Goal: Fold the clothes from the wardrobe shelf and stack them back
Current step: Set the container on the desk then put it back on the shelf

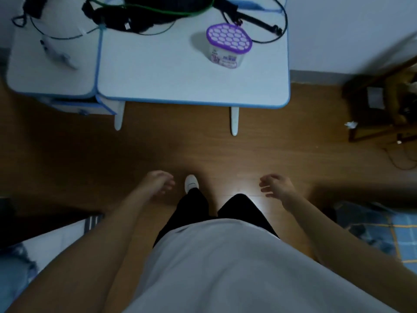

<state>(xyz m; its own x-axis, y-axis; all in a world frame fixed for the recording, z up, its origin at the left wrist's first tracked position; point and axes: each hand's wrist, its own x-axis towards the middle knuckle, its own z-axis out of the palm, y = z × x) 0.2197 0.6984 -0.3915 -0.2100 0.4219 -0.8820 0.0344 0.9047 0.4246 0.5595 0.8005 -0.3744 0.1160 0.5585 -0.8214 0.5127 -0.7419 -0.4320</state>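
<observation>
Head view, dim light. Looking straight down while standing on a brown wooden floor [158,150], facing a white desk [180,82] with blue edging.

Wearing a white shirt [225,267], black trousers [194,213] and a white shoe [191,182] poking out just right of the left hand.

Holding the left hand [158,184] low in front of the body, beside the shoe, fingers loosely curled and relaxed, gripping nothing and touching nothing. Holding the right hand [278,186] out at about the same height, well apart from the left, fingers likewise hanging in a loose curl with the thumb slightly apart, gripping nothing.

Seeing on the desk a white tub with a purple honeycomb lid [228,41], standing upright near the right side, and behind it a tangle of black and green cables [146,10] along the far edge. Seeing a smaller white side table [52,73] touching the desk on the left, and a dark wooden piece of furniture [383,105] against the wall at the far right.

Catching blue checked cloth [401,233] at the right edge, past the right forearm.

Catching pale blue, frayed-looking fabric [13,274] at the lower left edge, beside the left arm, too dim and blurred for telling whether it belongs to the clothes for folding.
</observation>
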